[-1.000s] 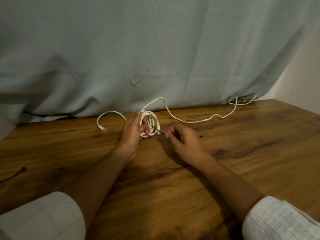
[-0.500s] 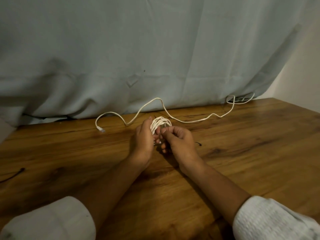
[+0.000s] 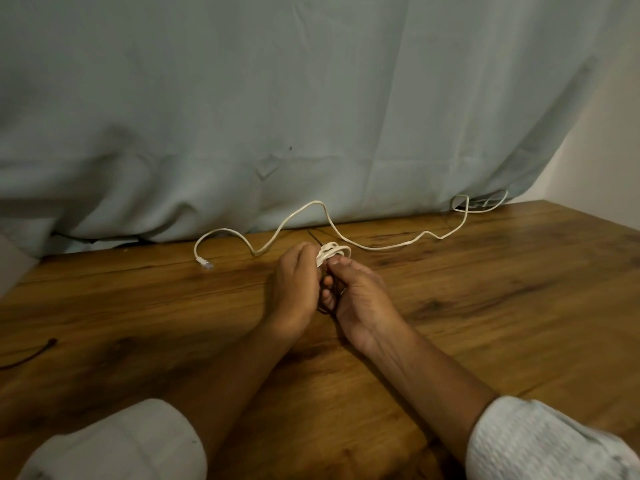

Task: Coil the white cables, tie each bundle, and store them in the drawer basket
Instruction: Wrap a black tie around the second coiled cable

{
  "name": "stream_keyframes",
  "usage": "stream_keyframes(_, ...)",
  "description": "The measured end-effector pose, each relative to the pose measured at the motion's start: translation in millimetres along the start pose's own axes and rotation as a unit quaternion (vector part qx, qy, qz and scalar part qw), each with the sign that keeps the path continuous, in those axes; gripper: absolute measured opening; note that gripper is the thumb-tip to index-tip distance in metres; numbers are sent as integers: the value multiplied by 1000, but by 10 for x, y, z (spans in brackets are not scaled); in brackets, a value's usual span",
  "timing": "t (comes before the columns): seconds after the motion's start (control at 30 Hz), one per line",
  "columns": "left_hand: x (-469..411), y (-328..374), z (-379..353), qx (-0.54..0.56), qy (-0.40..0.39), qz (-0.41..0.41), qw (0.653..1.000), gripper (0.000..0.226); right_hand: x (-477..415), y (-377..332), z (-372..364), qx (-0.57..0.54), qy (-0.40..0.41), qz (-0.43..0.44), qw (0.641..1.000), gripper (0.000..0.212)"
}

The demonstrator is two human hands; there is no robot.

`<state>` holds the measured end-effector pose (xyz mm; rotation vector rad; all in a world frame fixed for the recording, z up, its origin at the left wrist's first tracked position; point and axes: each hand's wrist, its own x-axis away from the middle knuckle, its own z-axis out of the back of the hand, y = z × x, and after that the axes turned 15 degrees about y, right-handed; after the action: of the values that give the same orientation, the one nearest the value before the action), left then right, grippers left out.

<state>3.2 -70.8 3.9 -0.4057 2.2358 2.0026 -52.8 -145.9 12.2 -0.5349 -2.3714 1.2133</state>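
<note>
A coiled bundle of white cable (image 3: 333, 251) sits between both hands at the middle of the wooden table (image 3: 485, 306). My left hand (image 3: 294, 289) grips the bundle from the left. My right hand (image 3: 360, 296) pinches at the bundle's near side, where a thin dark tie (image 3: 315, 237) sticks out behind the coil. A second white cable (image 3: 381, 244) lies loose along the back of the table, its plug end (image 3: 205, 263) at the left. The drawer basket is not in view.
A pale blue-grey curtain (image 3: 311, 116) hangs behind the table's back edge. Another thin dark tie (image 3: 31, 355) lies at the far left of the table. A white wall (image 3: 599, 150) stands at the right.
My right hand has come in from the right to the bundle, closing against my left hand. Both hands and the coil have shifted a little to the right.
</note>
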Motion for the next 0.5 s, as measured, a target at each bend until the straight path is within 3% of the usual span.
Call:
stream_keyframes(0.27, -5, -29, -14, 8, -26, -42, 999, 25, -3, 7, 12, -3, -3, 6, 1000, 13)
stream_keyframes(0.5, -142, -70, 84, -43, -16, -131, 990, 17, -31, -30, 82, 76, -55, 29, 995, 9)
